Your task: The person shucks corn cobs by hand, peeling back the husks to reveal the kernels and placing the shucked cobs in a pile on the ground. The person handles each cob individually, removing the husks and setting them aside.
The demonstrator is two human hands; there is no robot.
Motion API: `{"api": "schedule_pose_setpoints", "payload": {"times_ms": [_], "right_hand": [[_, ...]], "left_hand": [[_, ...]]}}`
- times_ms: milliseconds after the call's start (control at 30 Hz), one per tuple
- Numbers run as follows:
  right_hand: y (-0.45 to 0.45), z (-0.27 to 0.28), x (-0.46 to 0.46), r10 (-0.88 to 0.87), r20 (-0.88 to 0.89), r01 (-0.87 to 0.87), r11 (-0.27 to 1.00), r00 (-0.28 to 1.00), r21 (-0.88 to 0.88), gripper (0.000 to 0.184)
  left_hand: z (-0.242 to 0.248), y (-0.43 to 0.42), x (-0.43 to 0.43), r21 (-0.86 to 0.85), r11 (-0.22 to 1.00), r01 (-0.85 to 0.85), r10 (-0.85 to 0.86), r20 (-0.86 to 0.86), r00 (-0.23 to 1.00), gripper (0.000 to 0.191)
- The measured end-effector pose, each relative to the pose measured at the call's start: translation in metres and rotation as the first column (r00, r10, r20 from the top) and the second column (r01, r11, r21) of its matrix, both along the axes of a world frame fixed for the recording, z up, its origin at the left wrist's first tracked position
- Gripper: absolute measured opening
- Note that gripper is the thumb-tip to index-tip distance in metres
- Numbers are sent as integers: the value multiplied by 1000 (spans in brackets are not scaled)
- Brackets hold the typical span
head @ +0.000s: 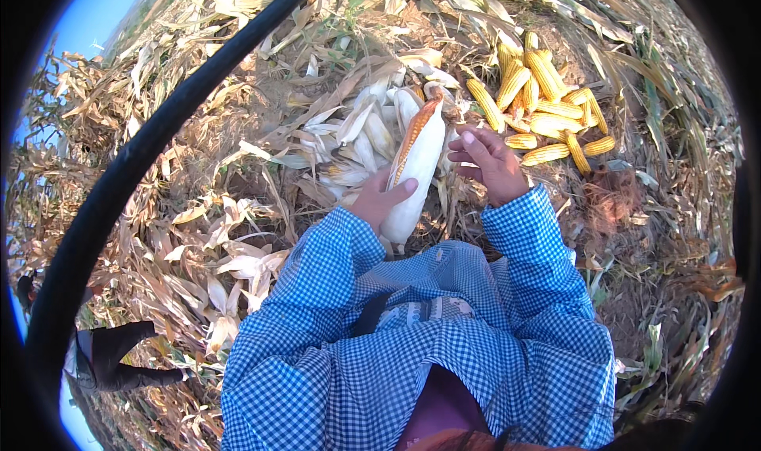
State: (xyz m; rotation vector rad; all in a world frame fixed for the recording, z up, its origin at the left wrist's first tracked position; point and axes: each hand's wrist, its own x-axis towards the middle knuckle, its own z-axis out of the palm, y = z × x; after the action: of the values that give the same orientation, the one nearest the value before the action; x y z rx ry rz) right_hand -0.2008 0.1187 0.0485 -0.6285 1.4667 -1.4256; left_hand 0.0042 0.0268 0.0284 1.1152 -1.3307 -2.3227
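Note:
My left hand [380,199] grips the lower part of an ear of corn [423,164] that points away from me. Pale husk [425,180] still wraps most of it, while a strip of orange-yellow kernels [416,131] shows along its left side and brown silk sits at the tip. To the right of the ear, my right hand [489,160] is raised with its fingers bent and apart, touching nothing that I can see. Past the ear lies a heap of corn ears in pale husks [362,133]. Beyond my right hand is a pile of bare yellow cobs [550,103].
Dry corn stalks and leaves [202,261] cover the ground all around. A tuft of reddish-brown corn silk [612,198] lies right of my right sleeve. A dark curved bar [160,118] crosses the left of the view. Another person in dark trousers [119,356] is at the lower left.

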Motion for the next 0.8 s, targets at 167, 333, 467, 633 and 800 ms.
{"api": "schedule_pose_setpoints", "payload": {"times_ms": [167,333,467,633,800], "right_hand": [[-7,-16,22,-59,-5,58,998,998,-35,38],[-11,-12,15,-106,49,109,993,993,-44,24],[-10,-12,7,5,185,22,990,983,-139,17],[-7,-9,5,38,170,-2,978,985,-208,12],[-6,-3,20,-118,-9,108,941,993,-322,10]], "left_hand": [[-15,6,-15,148,987,56,-34,-145,989,69],[-10,4,-17,127,990,59,-47,-96,994,67],[-5,1,-15,96,991,90,-86,-45,995,66],[-3,2,-19,220,973,67,-40,-125,991,62],[7,8,-21,362,929,-73,124,-119,985,64]]}}
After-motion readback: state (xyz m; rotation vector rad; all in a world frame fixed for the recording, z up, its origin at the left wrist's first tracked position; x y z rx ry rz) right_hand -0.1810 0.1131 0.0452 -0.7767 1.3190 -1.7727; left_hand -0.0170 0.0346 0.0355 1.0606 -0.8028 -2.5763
